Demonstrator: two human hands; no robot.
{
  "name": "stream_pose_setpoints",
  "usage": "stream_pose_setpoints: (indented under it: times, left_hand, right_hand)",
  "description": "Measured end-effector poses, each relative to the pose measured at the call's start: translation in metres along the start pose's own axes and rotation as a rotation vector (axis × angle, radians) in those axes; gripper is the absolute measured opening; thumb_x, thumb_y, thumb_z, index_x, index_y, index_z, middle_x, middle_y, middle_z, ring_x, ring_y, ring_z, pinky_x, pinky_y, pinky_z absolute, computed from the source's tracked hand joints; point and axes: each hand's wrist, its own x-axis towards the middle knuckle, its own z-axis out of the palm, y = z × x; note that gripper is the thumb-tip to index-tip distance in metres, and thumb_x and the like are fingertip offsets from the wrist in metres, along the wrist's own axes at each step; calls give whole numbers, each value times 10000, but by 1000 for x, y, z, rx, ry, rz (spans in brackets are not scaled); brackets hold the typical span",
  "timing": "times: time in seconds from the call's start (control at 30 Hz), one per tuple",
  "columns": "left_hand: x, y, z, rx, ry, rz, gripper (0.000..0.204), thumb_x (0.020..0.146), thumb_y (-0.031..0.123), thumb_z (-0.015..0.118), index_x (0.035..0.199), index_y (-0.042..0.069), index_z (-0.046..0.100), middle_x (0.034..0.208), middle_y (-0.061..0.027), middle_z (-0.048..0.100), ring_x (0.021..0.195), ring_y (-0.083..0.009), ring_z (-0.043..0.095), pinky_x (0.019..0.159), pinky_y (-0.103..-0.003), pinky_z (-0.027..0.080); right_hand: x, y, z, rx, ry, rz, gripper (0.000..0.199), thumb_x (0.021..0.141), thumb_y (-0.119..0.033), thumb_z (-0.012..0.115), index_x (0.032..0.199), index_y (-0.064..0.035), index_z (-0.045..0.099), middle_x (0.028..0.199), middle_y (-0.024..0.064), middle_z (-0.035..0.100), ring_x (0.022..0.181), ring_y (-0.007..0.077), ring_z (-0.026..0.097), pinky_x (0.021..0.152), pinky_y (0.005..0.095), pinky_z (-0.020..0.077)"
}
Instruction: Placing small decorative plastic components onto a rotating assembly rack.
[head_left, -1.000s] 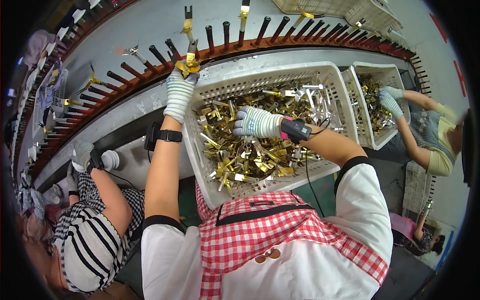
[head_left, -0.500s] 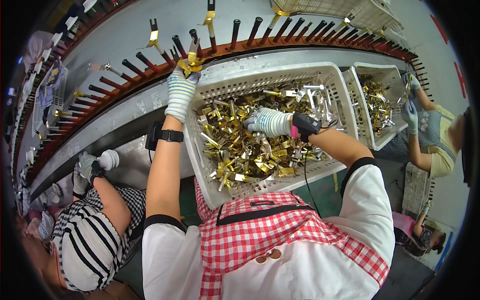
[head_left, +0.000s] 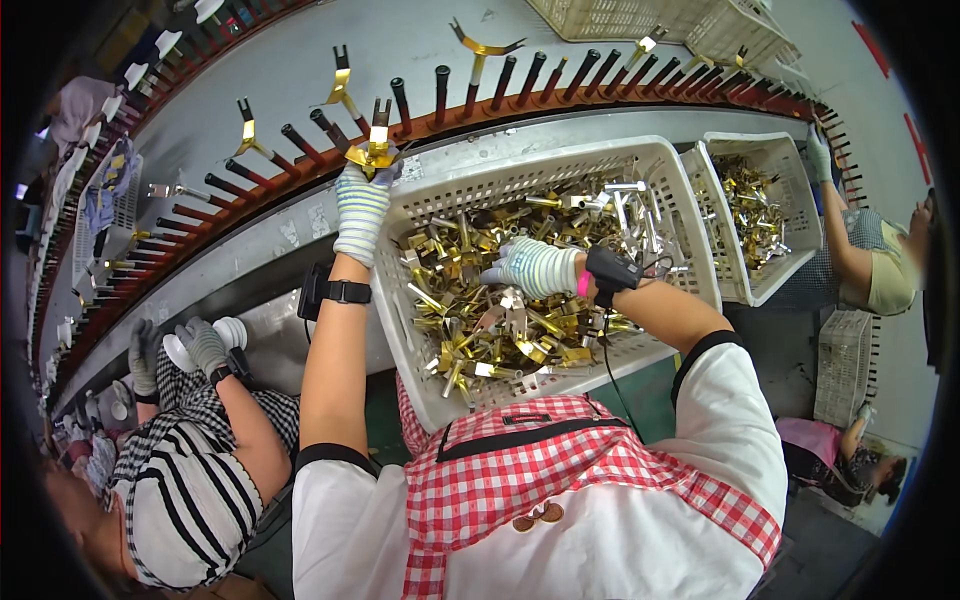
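"Brass fittings (head_left: 500,300), a whole heap of gold and silver pieces, lie in the white slotted basket (head_left: 560,175) right before the person's chest. See the right hand (head_left: 535,268)?"

"Yes. It rests palm down on the heap in its striped glove, fingers curled among the pieces. Whether it has pinched one, I cannot tell."

"And the left hand (head_left: 362,200)?"

"Raised past the basket's far left corner, fingers closed on one brass forked piece (head_left: 372,152), which sits at a dark peg (head_left: 383,112) of the curved orange rack (head_left: 300,160)."

"Other pegs?"

"Several carry brass forks (head_left: 340,88) already; many stand bare."

"Anything beyond?"

"A second basket (head_left: 760,215) of fittings stands just beside the first, on the right, with another worker's gloved hand (head_left: 820,155) above it. On the left, a person in a striped top (head_left: 170,500) sits close by."
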Motion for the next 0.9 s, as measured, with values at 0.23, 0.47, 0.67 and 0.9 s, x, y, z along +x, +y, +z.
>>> stream_pose_setpoints:
  times: [0.23, 0.47, 0.67, 0.9]
  left_hand:
    - [6, -5, -4, 241, -6, 112, 229, 883, 40, 645, 1098, -4, 579, 932, -53, 641, 827, -146, 626, 797, -282, 526]
    - [-2, 13, 12, 186, 23, 79, 393, 809, -98, 622, 1184, -18, 536, 1075, -83, 649, 964, -169, 623, 868, -267, 498]
    - [-39, 31, 29, -930, -374, -275, 339, 867, 5, 617, 1199, -14, 549, 1063, -110, 643, 986, -198, 623, 862, -282, 522]
    - [-123, 88, 124, -227, -305, -187, 344, 901, 100, 642, 1230, 36, 568, 1055, -42, 651, 884, -115, 628, 757, -258, 517]
  right_hand:
    - [-32, 1, -5, -95, 314, 30, 358, 767, -69, 595, 1123, -101, 619, 890, 98, 659, 902, 286, 618, 799, 398, 473]
    - [-43, 8, -17, -312, 410, 88, 256, 768, -136, 601, 1021, -108, 623, 821, 47, 624, 834, 243, 595, 750, 379, 469]
    - [-84, 4, -70, -68, 1096, 294, 362, 755, -272, 743, 1044, -82, 635, 964, 70, 674, 848, 213, 627, 757, 369, 479]
    - [-63, -52, -65, 1523, 1145, 316, 168, 902, -126, 637, 1007, -5, 588, 792, 22, 636, 644, 91, 549, 581, 241, 426]
